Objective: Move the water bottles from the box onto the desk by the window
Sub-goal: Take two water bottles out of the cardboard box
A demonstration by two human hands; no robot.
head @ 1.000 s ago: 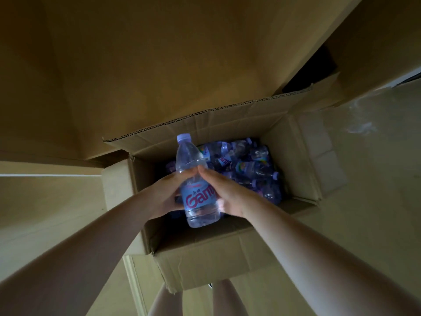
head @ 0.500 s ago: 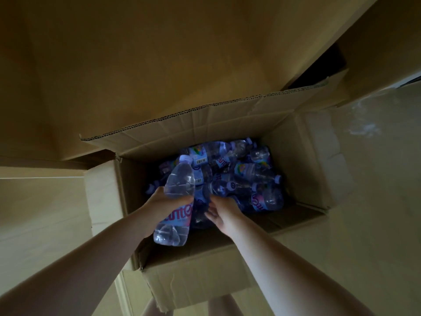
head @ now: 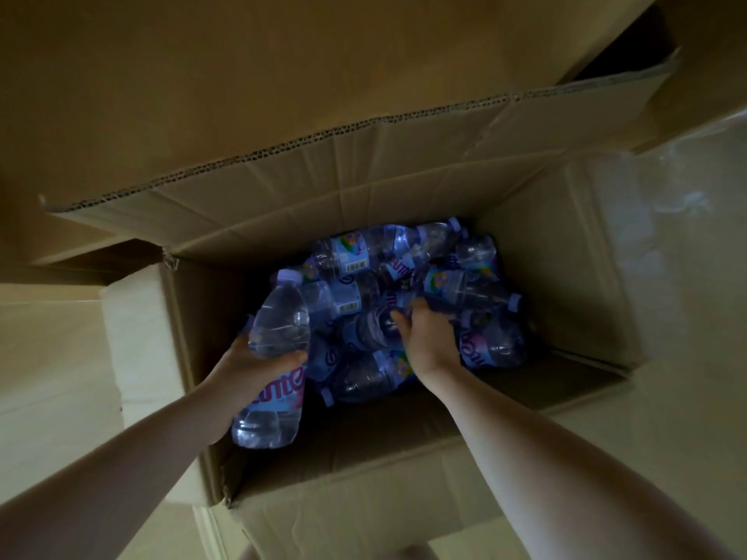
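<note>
Box (head: 364, 507) open on floor, flaps out, bottle pile (head: 408, 301) heaped at far end. Your left hand (head: 250, 365) grips one water bottle (head: 275, 365) mid-body, cap pointing away. Your right hand (head: 428, 337) reaches into pile, fingers curled on lying bottle.

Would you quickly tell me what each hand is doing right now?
Left hand: grips a water bottle.
Right hand: reaching into the pile of bottles; grip cannot be told.

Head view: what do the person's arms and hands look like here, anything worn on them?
Both forearms are bare as far as the frame shows: no sleeves, gloves, watch or bracelet in view. The left hand and the right hand show no rings that can be made out, though the light is dim. Upper arms lie outside the picture.
</note>
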